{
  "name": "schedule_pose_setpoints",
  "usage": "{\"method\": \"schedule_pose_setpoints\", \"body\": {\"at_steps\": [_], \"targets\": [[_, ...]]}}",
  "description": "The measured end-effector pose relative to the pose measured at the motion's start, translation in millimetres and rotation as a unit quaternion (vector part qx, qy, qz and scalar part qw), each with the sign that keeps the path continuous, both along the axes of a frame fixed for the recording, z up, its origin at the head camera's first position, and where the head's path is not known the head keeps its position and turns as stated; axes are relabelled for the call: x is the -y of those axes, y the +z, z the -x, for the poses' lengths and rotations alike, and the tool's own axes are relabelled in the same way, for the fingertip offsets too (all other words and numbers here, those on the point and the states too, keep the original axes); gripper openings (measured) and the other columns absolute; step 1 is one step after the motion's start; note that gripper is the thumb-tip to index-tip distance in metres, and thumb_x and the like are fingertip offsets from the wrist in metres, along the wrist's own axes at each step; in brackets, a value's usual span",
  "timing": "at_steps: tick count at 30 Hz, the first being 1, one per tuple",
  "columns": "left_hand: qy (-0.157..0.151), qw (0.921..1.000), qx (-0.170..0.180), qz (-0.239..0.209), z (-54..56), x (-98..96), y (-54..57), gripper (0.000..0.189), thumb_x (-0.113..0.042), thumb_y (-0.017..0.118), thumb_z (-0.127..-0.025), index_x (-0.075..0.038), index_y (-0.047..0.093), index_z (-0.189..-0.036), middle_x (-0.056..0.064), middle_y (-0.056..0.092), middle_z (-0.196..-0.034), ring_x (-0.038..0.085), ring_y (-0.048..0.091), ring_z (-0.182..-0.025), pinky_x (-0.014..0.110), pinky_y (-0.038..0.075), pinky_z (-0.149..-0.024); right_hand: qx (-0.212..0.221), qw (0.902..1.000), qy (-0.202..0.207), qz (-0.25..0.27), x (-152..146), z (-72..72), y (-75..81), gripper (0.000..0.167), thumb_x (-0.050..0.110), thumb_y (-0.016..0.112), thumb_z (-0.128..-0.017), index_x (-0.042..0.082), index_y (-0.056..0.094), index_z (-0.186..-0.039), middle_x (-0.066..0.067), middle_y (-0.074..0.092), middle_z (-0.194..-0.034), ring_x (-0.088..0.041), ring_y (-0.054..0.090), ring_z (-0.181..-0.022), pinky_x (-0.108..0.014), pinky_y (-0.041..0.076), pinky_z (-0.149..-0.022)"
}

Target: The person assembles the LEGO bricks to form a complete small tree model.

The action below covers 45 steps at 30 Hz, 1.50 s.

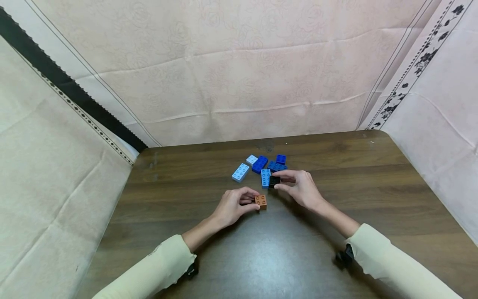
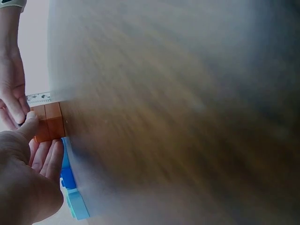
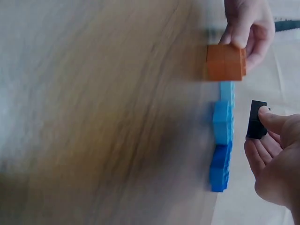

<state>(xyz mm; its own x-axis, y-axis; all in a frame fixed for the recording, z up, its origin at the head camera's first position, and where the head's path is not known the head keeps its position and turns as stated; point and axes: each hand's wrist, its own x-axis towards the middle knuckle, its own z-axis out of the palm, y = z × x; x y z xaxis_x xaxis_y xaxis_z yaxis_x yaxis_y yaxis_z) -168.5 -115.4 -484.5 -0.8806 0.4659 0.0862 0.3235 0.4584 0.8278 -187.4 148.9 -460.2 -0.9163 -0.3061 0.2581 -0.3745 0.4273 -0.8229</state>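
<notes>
My left hand (image 1: pixel 230 207) pinches an orange toy brick stack (image 1: pixel 260 201) between thumb and fingers, near the middle of the table. A seam across its side in the left wrist view shows two orange bricks (image 2: pixel 48 123) joined together. My right hand (image 1: pixel 300 190) holds a small black brick (image 1: pixel 274 181) by its sides, thumb opposite the fingers. In the right wrist view the black brick (image 3: pixel 256 121) is raised off the tabletop. From above, it overlaps the edge of a bright blue brick (image 1: pixel 265 177), just beyond the orange stack.
Behind the hands lie a light blue long brick (image 1: pixel 240 172), a pale blue short brick (image 1: pixel 252 160), a dark blue long brick (image 1: pixel 259 165), a medium blue long brick (image 1: pixel 277 166) and a dark blue short brick (image 1: pixel 281 159). Patterned cloth (image 1: pixel 239 83) hangs around the wooden table (image 1: pixel 168 187).
</notes>
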Motion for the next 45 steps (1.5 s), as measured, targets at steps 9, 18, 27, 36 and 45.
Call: {"method": "schedule_pose_setpoints", "body": {"at_steps": [9,18,27,36,45], "targets": [[-0.004,0.9999,-0.01,-0.006,0.5,0.3,-0.8,0.03,-0.014,0.083,-0.094,-0.007,0.074,-0.122,0.005,0.078,-0.116,0.014,0.076,-0.104,0.023,0.06,-0.086,-0.024,0.9972,0.07,0.005,16,-18.0,6.9,0.035,0.0,0.084,-0.09,0.003,0.077,-0.124,-0.012,0.077,-0.122,-0.032,0.075,-0.111,-0.049,0.06,-0.094],[-0.009,0.9999,-0.013,-0.007,-0.3,0.1,-0.1,0.036,-0.014,0.083,-0.095,-0.005,0.071,-0.127,0.007,0.078,-0.116,0.016,0.076,-0.104,0.025,0.06,-0.087,-0.025,0.9947,0.097,-0.024,27,-27.3,3.9,0.036,-0.001,0.083,-0.091,0.003,0.076,-0.126,-0.009,0.078,-0.119,-0.027,0.075,-0.11,-0.049,0.059,-0.096],[-0.01,0.9997,-0.018,-0.011,-1.1,-0.7,0.6,0.039,-0.014,0.083,-0.094,-0.004,0.07,-0.129,0.009,0.077,-0.117,0.017,0.076,-0.105,0.025,0.06,-0.089,-0.027,0.994,0.101,-0.032,29,-27.0,1.6,0.037,-0.001,0.082,-0.092,0.005,0.076,-0.128,-0.009,0.077,-0.121,-0.026,0.075,-0.11,-0.048,0.059,-0.096],[0.0,0.9993,-0.034,0.015,-5.9,-3.0,3.4,0.039,-0.013,0.083,-0.095,-0.004,0.069,-0.13,0.011,0.076,-0.12,0.02,0.075,-0.108,0.025,0.059,-0.09,-0.027,0.9931,0.108,-0.036,30,-25.8,1.9,0.037,-0.002,0.082,-0.091,0.004,0.076,-0.127,-0.011,0.077,-0.121,-0.026,0.075,-0.11,-0.045,0.06,-0.096],[0.0,0.9992,-0.039,0.009,-8.7,1.3,7.1,0.045,-0.02,0.085,-0.094,-0.007,0.068,-0.133,0.01,0.076,-0.124,0.021,0.075,-0.11,0.028,0.06,-0.091,-0.021,0.9912,0.125,-0.037,28,-19.4,0.1,0.036,0.003,0.084,-0.092,0.004,0.076,-0.127,-0.009,0.078,-0.12,-0.024,0.076,-0.108,-0.045,0.061,-0.094]]}}
